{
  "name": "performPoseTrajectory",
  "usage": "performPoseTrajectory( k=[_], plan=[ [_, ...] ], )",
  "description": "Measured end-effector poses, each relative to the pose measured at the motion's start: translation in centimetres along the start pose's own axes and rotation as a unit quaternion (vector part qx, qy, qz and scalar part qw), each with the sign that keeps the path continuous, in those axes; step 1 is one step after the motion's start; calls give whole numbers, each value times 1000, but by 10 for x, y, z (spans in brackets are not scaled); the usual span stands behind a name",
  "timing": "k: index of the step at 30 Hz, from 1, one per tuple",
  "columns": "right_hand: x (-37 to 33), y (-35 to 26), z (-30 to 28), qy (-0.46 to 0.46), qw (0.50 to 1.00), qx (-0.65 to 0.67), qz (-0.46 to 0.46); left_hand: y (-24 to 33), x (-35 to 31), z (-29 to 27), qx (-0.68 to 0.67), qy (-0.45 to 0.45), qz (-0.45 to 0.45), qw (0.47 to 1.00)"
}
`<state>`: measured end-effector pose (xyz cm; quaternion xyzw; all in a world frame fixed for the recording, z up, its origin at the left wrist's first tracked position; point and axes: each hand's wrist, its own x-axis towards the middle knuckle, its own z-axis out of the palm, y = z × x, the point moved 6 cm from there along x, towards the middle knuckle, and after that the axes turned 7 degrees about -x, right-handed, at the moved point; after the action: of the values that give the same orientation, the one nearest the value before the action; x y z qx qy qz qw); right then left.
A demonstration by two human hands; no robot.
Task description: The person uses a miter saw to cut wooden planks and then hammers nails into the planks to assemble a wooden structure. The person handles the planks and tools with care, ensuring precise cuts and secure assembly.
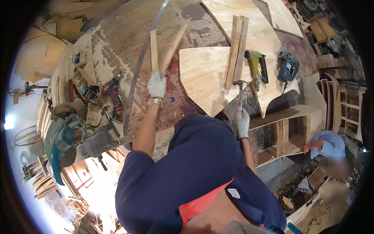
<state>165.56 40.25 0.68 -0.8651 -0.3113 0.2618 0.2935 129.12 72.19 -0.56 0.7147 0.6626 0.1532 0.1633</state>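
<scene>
My left hand (157, 85), in a whitish work glove, is closed round the near end of a wooden strip (154, 50). A second wooden strip (175, 47) slants away beside it, its near end by my fingers; whether I grip that one too is unclear. My right hand (242, 123), also gloved, is wrapped round the handle of a hammer (241, 96). The hammer's head lies over the edge of a curved plywood panel (204, 72). Two more wooden strips (236, 52) rest on the plywood, just beyond the hammer.
A yellow-green nail gun (255, 68) and a jigsaw (287, 64) lie on plywood at right. A metal straightedge (138, 70), a red drill (115, 93) and a miter saw (64, 144) are at left. Another person (327, 144) bends beside a wooden frame (286, 136).
</scene>
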Motion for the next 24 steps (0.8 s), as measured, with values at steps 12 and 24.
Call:
performPoseTrajectory(
  k=[12,24],
  plan=[
    [25,-166,6,-65,983,-84,-150,113,-78,92,63,-15,141,988],
    [75,-162,88,-152,934,-235,-223,110,-79,93,69,-17,136,988]
  ],
)
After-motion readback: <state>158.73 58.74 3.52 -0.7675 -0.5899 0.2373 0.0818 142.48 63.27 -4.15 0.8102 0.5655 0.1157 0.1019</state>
